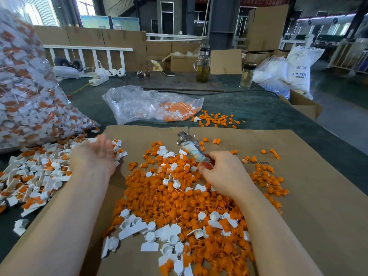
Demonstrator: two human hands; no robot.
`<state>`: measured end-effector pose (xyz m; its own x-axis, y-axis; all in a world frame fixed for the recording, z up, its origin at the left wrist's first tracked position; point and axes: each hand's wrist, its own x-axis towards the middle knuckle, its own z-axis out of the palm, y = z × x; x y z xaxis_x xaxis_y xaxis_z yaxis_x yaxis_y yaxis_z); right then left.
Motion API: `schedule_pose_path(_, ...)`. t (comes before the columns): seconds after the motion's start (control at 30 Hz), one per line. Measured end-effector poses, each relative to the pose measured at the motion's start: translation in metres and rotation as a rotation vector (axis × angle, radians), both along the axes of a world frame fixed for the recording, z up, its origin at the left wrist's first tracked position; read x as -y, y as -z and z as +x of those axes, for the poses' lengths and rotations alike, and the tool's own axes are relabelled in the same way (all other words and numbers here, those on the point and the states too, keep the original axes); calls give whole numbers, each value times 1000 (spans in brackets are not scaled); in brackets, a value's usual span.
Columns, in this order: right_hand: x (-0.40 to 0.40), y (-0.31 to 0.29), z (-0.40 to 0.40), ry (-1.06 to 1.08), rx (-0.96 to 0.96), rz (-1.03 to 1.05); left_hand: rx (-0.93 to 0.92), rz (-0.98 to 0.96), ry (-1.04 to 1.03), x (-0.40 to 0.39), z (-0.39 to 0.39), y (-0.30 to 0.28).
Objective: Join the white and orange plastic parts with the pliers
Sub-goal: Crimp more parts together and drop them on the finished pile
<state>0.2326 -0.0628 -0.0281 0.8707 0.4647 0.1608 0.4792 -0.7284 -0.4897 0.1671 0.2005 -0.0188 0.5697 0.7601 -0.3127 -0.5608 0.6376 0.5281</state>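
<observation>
Big flat cardboard sheet (298, 196) covers the table, and off at 9 o'clock there's a huge clear bag (25, 86) stuffed with joined pieces. Dead center is the heap of orange parts (179, 196), with white parts (165, 236) scattered mostly toward 6 o'clock. At 8 o'clock a pile of finished pieces (39, 176) spills off the sheet. Right hand (225, 172), just right of center, grips the pliers (191, 148), nose pointing toward 11 o'clock. Left hand (95, 154) hovers at 10 o'clock, palm up, fingers loosely spread, holding nothing as far as I can see.
</observation>
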Motion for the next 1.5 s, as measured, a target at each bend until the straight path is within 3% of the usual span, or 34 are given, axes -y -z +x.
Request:
schedule_pose_path(0.07, -4, 1, -2, -29, 16, -26, -129, 61, 182, 9, -3, -7)
schedule_pose_path(0.2, -12, 5, -8, -69, 68, -34, -556, 891, 681, 28, -5, -21)
schedule_pose_path(0.3, -17, 6, -10, -93, 105, -29, -754, 1237, 897, 36, -10, -27)
schedule_pose_path(0.4, -20, 7, -10, -99, 140, -64, -827, 1408, 1045, 39, -13, -29)
schedule_pose_path(0.5, -20, 9, -10, -87, 156, -69, -843, 1449, 1122, 42, -13, -29)
schedule_pose_path(0.77, -15, 3, -6, 48, 41, 106, -937, 1747, 1023, 69, -5, -23)
schedule_pose_path(0.97, -14, -1, -11, 57, -131, 440, -848, 1645, 961, 71, -6, -26)
schedule_pose_path(1.13, -15, -6, -14, 24, -187, 621, -595, 1174, 816, 81, -6, -28)
schedule_pose_path(1.27, -15, -10, -16, 7, -173, 740, -436, 918, 789, 96, -4, -27)
schedule_pose_path(1.5, -17, -11, -17, 5, -109, 742, -414, 887, 716, 105, -3, -22)
